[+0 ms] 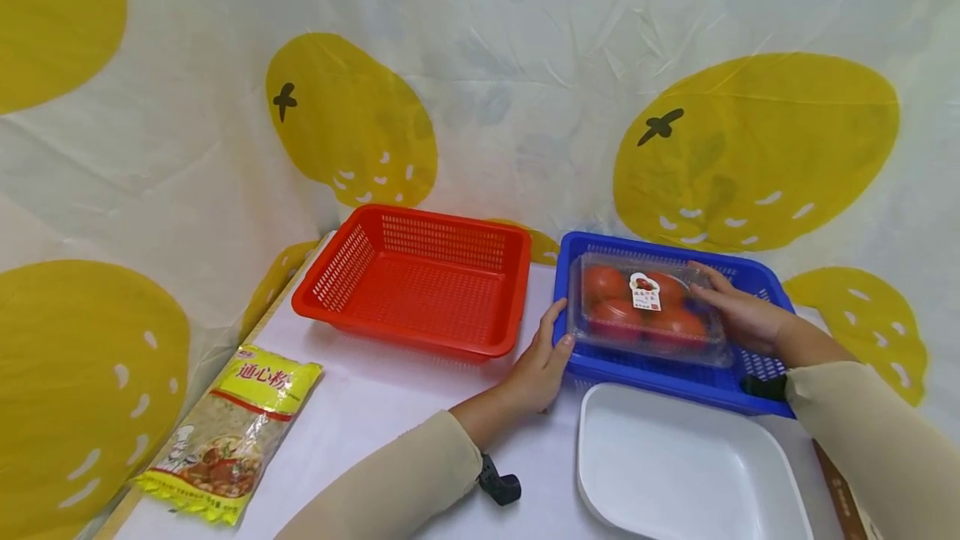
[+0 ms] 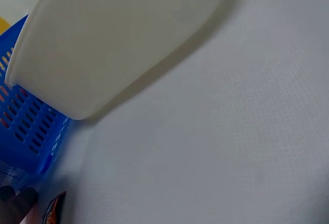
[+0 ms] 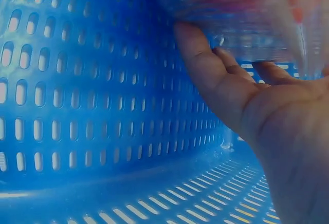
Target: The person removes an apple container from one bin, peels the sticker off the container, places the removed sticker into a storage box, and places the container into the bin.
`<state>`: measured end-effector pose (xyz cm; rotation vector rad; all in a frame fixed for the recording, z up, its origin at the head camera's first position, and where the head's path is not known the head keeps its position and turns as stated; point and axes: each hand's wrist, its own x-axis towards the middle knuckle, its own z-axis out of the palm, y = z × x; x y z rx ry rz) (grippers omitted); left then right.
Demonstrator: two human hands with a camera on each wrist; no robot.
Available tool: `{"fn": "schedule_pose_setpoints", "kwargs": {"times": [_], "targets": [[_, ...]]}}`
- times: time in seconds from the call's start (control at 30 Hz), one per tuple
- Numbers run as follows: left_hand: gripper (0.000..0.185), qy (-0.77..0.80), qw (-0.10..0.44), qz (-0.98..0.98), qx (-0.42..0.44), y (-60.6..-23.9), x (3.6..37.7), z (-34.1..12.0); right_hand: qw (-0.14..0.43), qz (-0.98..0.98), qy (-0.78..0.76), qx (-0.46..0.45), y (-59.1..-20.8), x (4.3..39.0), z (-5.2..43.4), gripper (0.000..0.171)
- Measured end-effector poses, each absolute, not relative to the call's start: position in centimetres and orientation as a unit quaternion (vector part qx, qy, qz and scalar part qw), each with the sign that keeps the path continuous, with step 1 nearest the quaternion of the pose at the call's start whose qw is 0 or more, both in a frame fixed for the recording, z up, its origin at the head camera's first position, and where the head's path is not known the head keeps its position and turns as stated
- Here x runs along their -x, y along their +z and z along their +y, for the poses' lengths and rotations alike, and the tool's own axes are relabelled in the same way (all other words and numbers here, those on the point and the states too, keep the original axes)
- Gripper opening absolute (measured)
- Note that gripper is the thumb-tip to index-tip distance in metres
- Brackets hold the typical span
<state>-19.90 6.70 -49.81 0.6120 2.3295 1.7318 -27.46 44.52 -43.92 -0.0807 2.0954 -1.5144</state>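
Note:
A clear plastic pack of tomatoes (image 1: 647, 319) with a white label sits within the rim of the blue basket (image 1: 675, 390). My right hand (image 1: 750, 319) reaches into the basket and grips the pack by its right end. From the right wrist, its thumb and fingers (image 3: 205, 62) show against the clear plastic, beside the slotted blue wall (image 3: 103, 90). At the basket's left side, my left hand (image 1: 536, 369) rests its fingertips on the rim, close to the pack's left edge. Only dark fingertips (image 2: 18, 203) of it show in the left wrist view.
A red basket (image 1: 431, 344) stands left of the blue one. In front of the blue basket is a white tray (image 1: 690, 461). A yellow-ended pasta bag (image 1: 236, 432) lies at the left. A brown item (image 1: 843, 490) is under the right sleeve. Fruit-print cloth hangs behind.

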Motion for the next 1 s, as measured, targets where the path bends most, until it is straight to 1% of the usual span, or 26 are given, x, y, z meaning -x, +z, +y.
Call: {"fn": "schedule_pose_setpoints", "kwargs": {"times": [0.17,0.47,0.7,0.8,1.0], "targets": [[0.06,0.583,0.085,0.781,-0.209,-49.6,19.8,6.5,0.266,0.757,-0.596,0.029,-43.8,27.6,45.0,0.077],[0.057,0.596,0.071,0.778,-0.187,-49.6,19.8,6.6,0.236,0.752,-0.615,0.013,-43.2,27.8,45.3,0.06],[0.057,0.601,0.049,0.775,-0.191,-49.5,19.9,6.8,0.209,0.716,-0.665,0.047,-41.9,27.1,46.2,0.055],[0.057,0.602,0.03,0.775,-0.193,-49.3,19.9,6.9,0.201,0.711,-0.671,0.063,-41.2,26.6,46.5,0.053],[0.058,0.595,-0.004,0.782,-0.187,-48.1,19.7,7.2,0.203,0.687,-0.69,0.105,-39.1,25.6,46.6,0.05]]}}
